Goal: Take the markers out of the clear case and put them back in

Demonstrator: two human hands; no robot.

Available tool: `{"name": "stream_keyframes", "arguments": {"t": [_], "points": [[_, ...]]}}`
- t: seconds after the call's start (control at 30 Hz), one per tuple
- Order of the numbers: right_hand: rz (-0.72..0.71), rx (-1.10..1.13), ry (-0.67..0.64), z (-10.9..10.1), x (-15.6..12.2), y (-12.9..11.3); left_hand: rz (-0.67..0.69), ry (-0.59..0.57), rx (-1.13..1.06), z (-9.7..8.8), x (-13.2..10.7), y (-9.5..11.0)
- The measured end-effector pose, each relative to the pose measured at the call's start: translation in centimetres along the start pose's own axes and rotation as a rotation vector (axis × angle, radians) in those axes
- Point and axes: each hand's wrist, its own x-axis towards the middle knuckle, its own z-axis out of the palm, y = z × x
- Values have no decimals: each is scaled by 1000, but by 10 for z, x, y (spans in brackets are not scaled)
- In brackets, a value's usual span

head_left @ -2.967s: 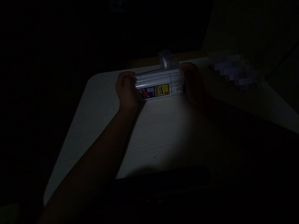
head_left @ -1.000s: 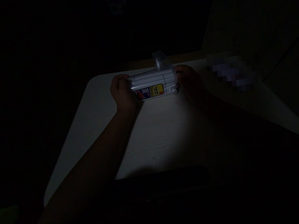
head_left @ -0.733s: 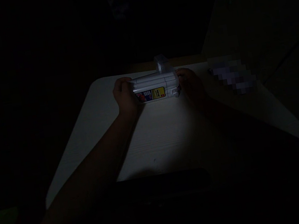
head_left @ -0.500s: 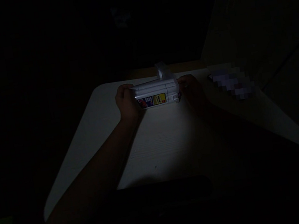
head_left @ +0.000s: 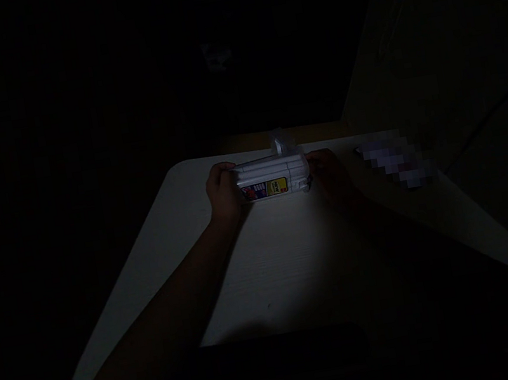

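A pale, partly see-through plastic container lies on its side over the table, with a yellow and dark printed label on the side facing me. At its right end a clear flap, probably a lid, stands up. My left hand is wrapped round the container's left end. Bent fingers of my right hand meet its right end, where deep shadow hides most of their grip.
The white table has rounded corners and is lit mostly in the middle. A blurred-out flat object rests at its far right. Behind it, a dark cable runs across. Surroundings are almost black.
The whole view has shifted, so table, hands and container appear lower. Both hands keep their places on the container, and the clear flap looks slightly lower against it.
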Motion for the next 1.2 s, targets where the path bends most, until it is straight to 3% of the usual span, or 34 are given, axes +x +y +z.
{"name": "stream_keyframes", "arguments": {"t": [0.37,0.6,0.8,1.2], "points": [[46,7,41,1,-1,-5,-15,-29,-9,0,-1,2],[-12,-68,-119,-5,4,3,-12,-42,-9,-2,3,1],[-48,-70,-143,-3,2,-1,0,-35,-35,-2,4,1],[-50,-65,-85,1,-1,1,5,-14,-22,1,3,4]]}}
